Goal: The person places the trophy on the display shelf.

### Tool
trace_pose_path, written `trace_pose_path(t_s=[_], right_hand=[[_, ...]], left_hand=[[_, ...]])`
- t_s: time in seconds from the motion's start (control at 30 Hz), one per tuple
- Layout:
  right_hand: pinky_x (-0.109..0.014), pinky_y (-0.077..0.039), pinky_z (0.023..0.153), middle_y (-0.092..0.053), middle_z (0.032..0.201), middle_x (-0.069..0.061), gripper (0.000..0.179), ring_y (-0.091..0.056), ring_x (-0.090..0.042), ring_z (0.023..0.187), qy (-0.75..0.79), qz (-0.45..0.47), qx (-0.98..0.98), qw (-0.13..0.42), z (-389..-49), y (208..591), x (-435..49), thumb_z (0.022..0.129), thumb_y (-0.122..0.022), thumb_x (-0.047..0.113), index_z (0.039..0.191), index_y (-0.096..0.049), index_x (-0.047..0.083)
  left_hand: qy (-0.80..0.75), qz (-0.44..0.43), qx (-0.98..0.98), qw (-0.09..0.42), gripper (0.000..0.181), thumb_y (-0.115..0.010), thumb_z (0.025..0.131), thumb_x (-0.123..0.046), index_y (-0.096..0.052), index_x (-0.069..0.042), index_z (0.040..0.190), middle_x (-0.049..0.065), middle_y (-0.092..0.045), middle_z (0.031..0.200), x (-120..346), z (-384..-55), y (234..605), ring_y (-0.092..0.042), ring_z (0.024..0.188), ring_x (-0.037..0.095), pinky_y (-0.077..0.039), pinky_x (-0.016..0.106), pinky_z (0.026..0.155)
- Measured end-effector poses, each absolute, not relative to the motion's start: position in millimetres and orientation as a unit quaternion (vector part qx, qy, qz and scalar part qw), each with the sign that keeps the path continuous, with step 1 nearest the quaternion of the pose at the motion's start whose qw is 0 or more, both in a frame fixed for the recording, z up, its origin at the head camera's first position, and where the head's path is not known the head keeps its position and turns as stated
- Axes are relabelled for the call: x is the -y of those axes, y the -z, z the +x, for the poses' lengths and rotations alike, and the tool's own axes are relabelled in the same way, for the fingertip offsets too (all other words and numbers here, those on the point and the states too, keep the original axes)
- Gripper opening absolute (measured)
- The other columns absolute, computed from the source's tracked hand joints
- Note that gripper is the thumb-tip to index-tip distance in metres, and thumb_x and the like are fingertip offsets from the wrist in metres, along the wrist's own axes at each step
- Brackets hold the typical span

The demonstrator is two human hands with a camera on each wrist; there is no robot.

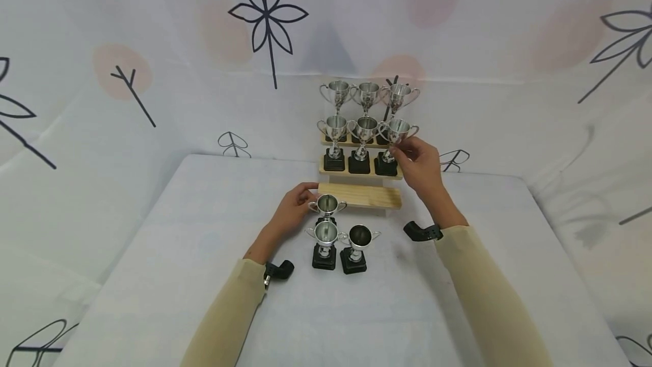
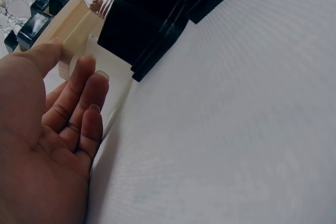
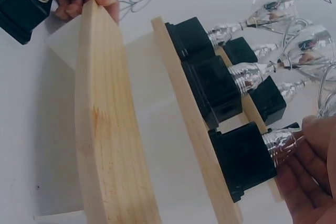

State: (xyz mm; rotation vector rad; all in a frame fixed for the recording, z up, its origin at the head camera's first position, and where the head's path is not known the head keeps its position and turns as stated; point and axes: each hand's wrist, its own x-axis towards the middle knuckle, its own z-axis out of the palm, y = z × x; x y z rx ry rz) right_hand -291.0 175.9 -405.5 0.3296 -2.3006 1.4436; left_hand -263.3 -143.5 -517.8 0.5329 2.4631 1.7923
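Observation:
A tiered wooden stand [image 1: 359, 196] has three steps, with silver trophies on black bases on the upper two. My right hand [image 1: 420, 166] pinches the stem of the rightmost trophy [image 3: 249, 156] on the middle step; its base sits on the wood. At the left end of the bare lowest step, my left hand [image 1: 295, 205] grips the board [image 2: 79, 35] between thumb and fingers. Close beside that hand stands a trophy [image 1: 327, 205] on the table, partly hiding the fingers in the head view.
Two more trophies, a left one [image 1: 325, 237] and a right one [image 1: 356, 242], stand in front on the white-covered table [image 1: 204, 265]. Behind the stand hangs a white patterned cloth [image 1: 331, 27]. Each wrist wears a black camera mount [image 1: 280, 269].

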Motion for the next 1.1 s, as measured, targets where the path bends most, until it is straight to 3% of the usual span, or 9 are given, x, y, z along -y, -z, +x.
trace_pose_path(t_s=[0.27,0.57,0.7,0.8,0.9,1.1], right_hand=[[-0.033,-0.052,0.105,-0.07,0.119,-0.018,0.023,-0.069,-0.031,0.116,-0.528,0.116,0.814,0.213,-288,410,-176,0.102,-0.071,0.009,0.119,-0.068,-0.006],[-0.043,-0.048,0.11,-0.063,0.124,-0.023,0.031,-0.063,-0.034,0.118,-0.565,0.089,0.766,0.295,-259,409,-172,0.101,-0.066,-0.002,0.13,-0.057,-0.013],[-0.034,-0.049,0.105,-0.062,0.119,-0.026,0.028,-0.061,-0.021,0.109,-0.556,0.086,0.771,0.298,-241,408,-169,0.102,-0.062,-0.004,0.127,-0.057,-0.016],[-0.022,-0.048,0.096,-0.062,0.114,-0.022,0.028,-0.059,-0.009,0.1,-0.563,0.098,0.77,0.282,-236,418,-172,0.102,-0.062,-0.004,0.128,-0.058,-0.012],[-0.016,-0.048,0.089,-0.063,0.11,-0.019,0.03,-0.06,-0.007,0.096,-0.567,0.142,0.773,0.248,-233,431,-178,0.1,-0.064,-0.007,0.129,-0.058,-0.009],[-0.018,-0.053,0.09,-0.068,0.11,-0.019,0.036,-0.066,-0.013,0.1,-0.548,0.278,0.78,0.117,-224,451,-186,0.092,-0.069,-0.016,0.126,-0.06,-0.005]], left_hand=[[-0.583,0.176,-0.793,0.024,0.04,-0.061,0.108,-0.011,-0.056,-0.002,0.147,0.011,-0.076,0.099,145,-264,520,-0.067,0.088,0.014,-0.048,0.03,0.091],[-0.575,0.17,-0.8,0.023,0.04,-0.061,0.108,-0.009,-0.056,-0.003,0.147,0.01,-0.076,0.098,144,-263,518,-0.066,0.089,0.015,-0.047,0.033,0.092],[-0.572,0.169,-0.802,0.022,0.04,-0.06,0.108,-0.008,-0.056,-0.004,0.147,0.01,-0.076,0.099,144,-263,518,-0.066,0.09,0.015,-0.047,0.033,0.093],[-0.57,0.167,-0.804,0.024,0.04,-0.06,0.108,-0.008,-0.057,-0.004,0.147,0.01,-0.076,0.099,144,-263,518,-0.066,0.09,0.016,-0.047,0.034,0.093],[-0.57,0.167,-0.804,0.025,0.04,-0.06,0.108,-0.008,-0.056,-0.005,0.147,0.009,-0.076,0.1,144,-263,519,-0.067,0.092,0.016,-0.047,0.035,0.094],[-0.575,0.171,-0.8,0.023,0.041,-0.06,0.107,-0.007,-0.056,-0.004,0.147,0.011,-0.077,0.101,144,-264,521,-0.068,0.097,0.017,-0.047,0.036,0.098]])
